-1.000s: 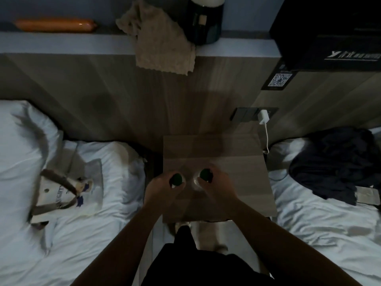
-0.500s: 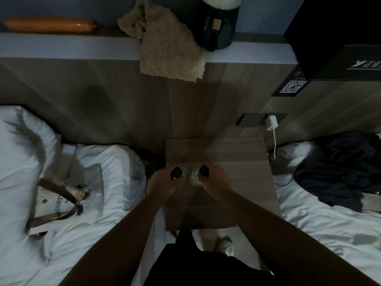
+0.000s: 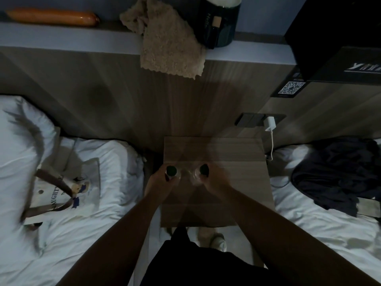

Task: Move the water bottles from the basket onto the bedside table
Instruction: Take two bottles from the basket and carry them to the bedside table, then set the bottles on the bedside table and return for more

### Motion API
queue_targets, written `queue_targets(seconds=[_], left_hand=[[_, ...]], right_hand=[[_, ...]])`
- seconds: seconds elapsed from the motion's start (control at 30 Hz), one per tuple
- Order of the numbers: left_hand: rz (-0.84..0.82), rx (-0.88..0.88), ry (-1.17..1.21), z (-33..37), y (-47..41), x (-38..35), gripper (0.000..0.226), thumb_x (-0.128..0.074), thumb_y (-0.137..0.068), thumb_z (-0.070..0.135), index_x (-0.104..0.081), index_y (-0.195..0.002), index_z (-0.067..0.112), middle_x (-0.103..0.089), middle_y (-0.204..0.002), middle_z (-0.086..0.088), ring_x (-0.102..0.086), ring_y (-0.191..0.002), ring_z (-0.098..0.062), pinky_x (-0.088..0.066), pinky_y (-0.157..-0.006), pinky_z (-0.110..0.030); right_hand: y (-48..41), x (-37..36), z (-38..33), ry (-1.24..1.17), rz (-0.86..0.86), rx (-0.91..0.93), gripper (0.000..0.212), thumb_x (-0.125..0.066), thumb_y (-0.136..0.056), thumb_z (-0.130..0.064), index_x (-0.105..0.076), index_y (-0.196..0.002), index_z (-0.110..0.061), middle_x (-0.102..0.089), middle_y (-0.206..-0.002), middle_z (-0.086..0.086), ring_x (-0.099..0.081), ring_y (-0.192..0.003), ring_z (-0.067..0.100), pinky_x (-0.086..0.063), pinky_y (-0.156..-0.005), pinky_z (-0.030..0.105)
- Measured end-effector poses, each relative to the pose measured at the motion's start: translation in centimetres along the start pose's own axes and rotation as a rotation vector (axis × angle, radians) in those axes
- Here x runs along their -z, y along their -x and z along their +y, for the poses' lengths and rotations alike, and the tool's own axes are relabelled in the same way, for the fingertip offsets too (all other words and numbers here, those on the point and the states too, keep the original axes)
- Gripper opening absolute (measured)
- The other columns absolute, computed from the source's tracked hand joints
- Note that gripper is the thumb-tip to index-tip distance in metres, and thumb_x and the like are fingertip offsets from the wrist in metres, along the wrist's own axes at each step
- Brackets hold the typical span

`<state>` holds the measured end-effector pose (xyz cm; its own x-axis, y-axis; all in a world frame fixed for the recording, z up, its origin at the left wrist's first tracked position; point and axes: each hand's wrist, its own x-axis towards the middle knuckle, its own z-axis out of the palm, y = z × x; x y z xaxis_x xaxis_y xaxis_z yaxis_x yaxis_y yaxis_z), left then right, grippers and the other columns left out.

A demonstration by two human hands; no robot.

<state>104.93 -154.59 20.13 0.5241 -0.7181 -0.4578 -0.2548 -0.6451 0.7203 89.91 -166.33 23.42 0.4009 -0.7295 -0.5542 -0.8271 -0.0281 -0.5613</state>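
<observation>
I've got the left hand (image 3: 161, 183) clamped round the left bottle (image 3: 171, 170), the right hand (image 3: 215, 180) round the right bottle (image 3: 204, 169). Both upright, dark-capped, side by side over the left half of the counter (image 3: 237, 162). Whether their bases touch the wood, I can't tell.

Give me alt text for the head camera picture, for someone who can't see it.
From above, a left hand and right hand each grip an upright dark-capped water bottle, left bottle and right bottle side by side, over a bedside table between two white beds. A tote bag lies on the left bed, dark clothes on the right.
</observation>
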Motion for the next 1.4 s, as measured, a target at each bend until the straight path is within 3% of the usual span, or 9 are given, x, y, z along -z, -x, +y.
queue_targets(seconds=[0.07,0.13,0.2,0.33,0.53,0.7,0.87,1.07,1.4], left_hand=[[0.048,0.023,0.040,-0.5,0.7,-0.4,0.060,-0.065,-0.076,0.047,-0.047,-0.126,0.019,-0.059,-0.109,0.003,-0.059,-0.102,-0.017,-0.046,-0.085,-0.032],[0.112,0.061,0.076,-1.0,2.1,-1.0,0.052,-0.067,-0.080,0.034,-0.047,-0.124,0.015,-0.059,-0.112,-0.002,-0.057,-0.098,-0.017,-0.045,-0.081,-0.032],[0.167,0.124,0.077,-1.7,4.5,-1.5,0.039,-0.066,-0.084,0.016,-0.049,-0.119,0.016,-0.062,-0.103,-0.011,-0.058,-0.087,-0.021,-0.043,-0.072,-0.030],[0.248,0.178,0.065,-3.1,10.0,-3.6,0.056,-0.072,-0.080,0.020,-0.045,-0.129,0.012,-0.061,-0.093,-0.003,-0.062,-0.081,-0.023,-0.041,-0.066,-0.026],[0.371,0.117,0.141,-1.4,19.1,-8.4,0.039,-0.074,-0.077,0.010,-0.056,-0.111,0.018,-0.061,-0.081,0.006,-0.058,-0.065,0.001,-0.043,-0.064,-0.018],[0.536,0.184,0.218,0.1,26.1,-12.5,0.033,-0.073,-0.079,0.014,-0.060,-0.109,0.017,-0.064,-0.088,-0.002,-0.062,-0.073,-0.013,-0.045,-0.065,-0.019],[0.547,0.246,0.165,0.4,32.7,-15.7,0.038,-0.074,-0.079,0.026,-0.058,-0.113,0.022,-0.060,-0.088,0.011,-0.063,-0.079,-0.012,-0.054,-0.076,-0.035],[0.716,0.335,0.166,0.0,39.3,-18.1,0.054,-0.070,-0.081,0.030,-0.045,-0.128,0.024,-0.059,-0.101,0.007,-0.061,-0.087,-0.009,-0.048,-0.077,-0.026],[0.911,0.509,0.243,-3.4,50.4,-20.8,0.066,-0.067,-0.083,0.037,-0.033,-0.139,0.026,-0.051,-0.118,0.003,-0.059,-0.091,-0.011,-0.043,-0.078,-0.023]], right_hand=[[0.7,0.1,0.6,-0.034,-0.026,0.030,0.044,-0.065,-0.087,-0.034,-0.051,-0.126,-0.019,-0.062,-0.119,0.005,-0.061,-0.105,0.023,-0.047,-0.081,0.034],[1.9,0.5,1.6,-0.010,-0.064,0.037,0.057,-0.062,-0.089,-0.033,-0.039,-0.137,-0.013,-0.055,-0.130,0.010,-0.056,-0.116,0.030,-0.047,-0.092,0.036],[3.3,1.0,3.2,0.020,-0.103,0.007,0.049,-0.055,-0.094,-0.030,-0.043,-0.134,-0.005,-0.054,-0.131,0.014,-0.054,-0.117,0.031,-0.041,-0.086,0.027],[6.3,2.5,6.4,0.051,-0.148,0.099,0.056,-0.060,-0.092,-0.029,-0.038,-0.140,-0.011,-0.055,-0.131,0.010,-0.055,-0.116,0.025,-0.038,-0.084,0.023],[10.4,5.5,9.7,0.081,-0.281,0.290,0.057,-0.063,-0.089,-0.030,-0.039,-0.141,-0.025,-0.055,-0.127,0.001,-0.056,-0.109,0.014,-0.045,-0.092,0.029],[13.1,7.9,12.1,0.119,-0.435,0.414,0.054,-0.058,-0.092,-0.029,-0.036,-0.141,-0.028,-0.050,-0.130,-0.002,-0.052,-0.115,0.014,-0.044,-0.091,0.031],[15.4,7.7,13.6,0.146,-0.511,0.478,0.051,-0.059,-0.091,-0.028,-0.038,-0.138,-0.029,-0.049,-0.128,-0.002,-0.051,-0.109,0.012,-0.046,-0.086,0.030],[18.1,4.7,14.3,0.207,-0.604,0.580,0.051,-0.062,-0.088,-0.025,-0.043,-0.135,-0.029,-0.050,-0.129,0.000,-0.053,-0.108,0.015,-0.045,-0.087,0.031],[26.3,-2.5,13.8,0.597,-0.772,0.888,0.055,-0.061,-0.089,-0.031,-0.039,-0.139,-0.025,-0.048,-0.135,0.001,-0.052,-0.119,0.017,-0.045,-0.096,0.031]])
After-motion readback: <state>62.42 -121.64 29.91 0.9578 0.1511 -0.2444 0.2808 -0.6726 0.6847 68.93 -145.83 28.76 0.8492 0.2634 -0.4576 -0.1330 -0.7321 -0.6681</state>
